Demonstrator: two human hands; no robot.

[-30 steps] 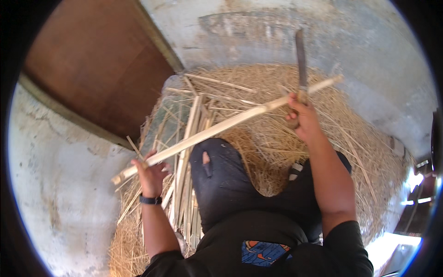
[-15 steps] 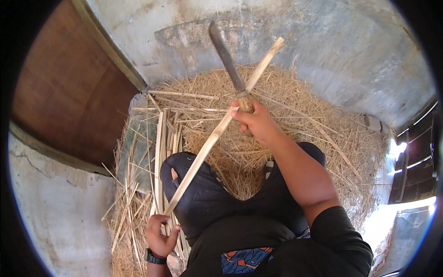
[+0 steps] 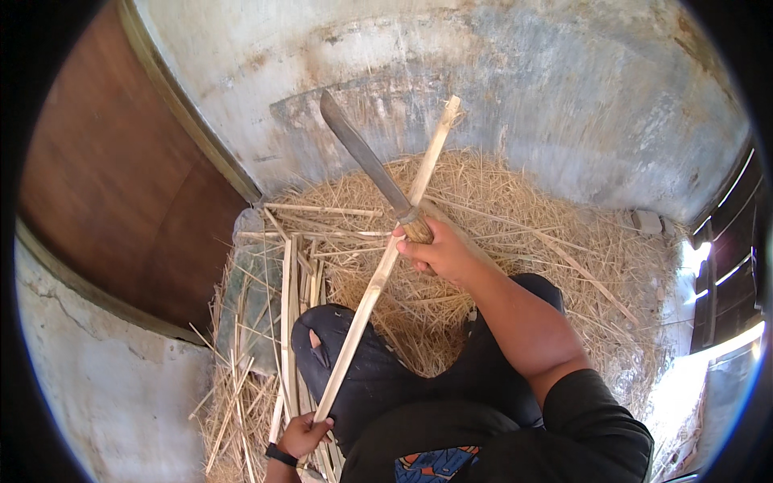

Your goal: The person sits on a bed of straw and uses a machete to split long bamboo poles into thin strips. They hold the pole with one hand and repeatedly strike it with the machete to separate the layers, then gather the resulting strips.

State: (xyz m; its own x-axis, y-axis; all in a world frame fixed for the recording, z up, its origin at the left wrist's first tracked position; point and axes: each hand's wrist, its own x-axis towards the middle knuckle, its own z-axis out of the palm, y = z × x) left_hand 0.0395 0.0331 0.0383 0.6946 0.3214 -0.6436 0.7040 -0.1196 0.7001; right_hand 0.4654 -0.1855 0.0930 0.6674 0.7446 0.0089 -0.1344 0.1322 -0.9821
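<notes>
A long pale strip of split wood or bamboo (image 3: 360, 312) slants up from lower left, across my left knee, toward the wall. My left hand (image 3: 304, 435), with a dark watch on the wrist, is closed on its lower end. My right hand (image 3: 441, 252) is wrapped round the wooden handle of a machete (image 3: 364, 157), and its fingers also touch the strip near its middle. The dark blade points up and left, crossing the strip just beyond that hand. The far end of the strip (image 3: 449, 109) looks frayed.
Shavings (image 3: 555, 241) cover the floor beyond my knees. Several pale strips (image 3: 290, 322) lie in a bundle beside my left leg, next to a greenish slab (image 3: 248, 298). A stained wall (image 3: 499, 72) curves behind, and a brown panel (image 3: 137, 185) stands at left.
My left fingers have closed more around the strip's lower end. The strip stands a little steeper, and the machete has tilted further left. The whole scene sits lower in view.
</notes>
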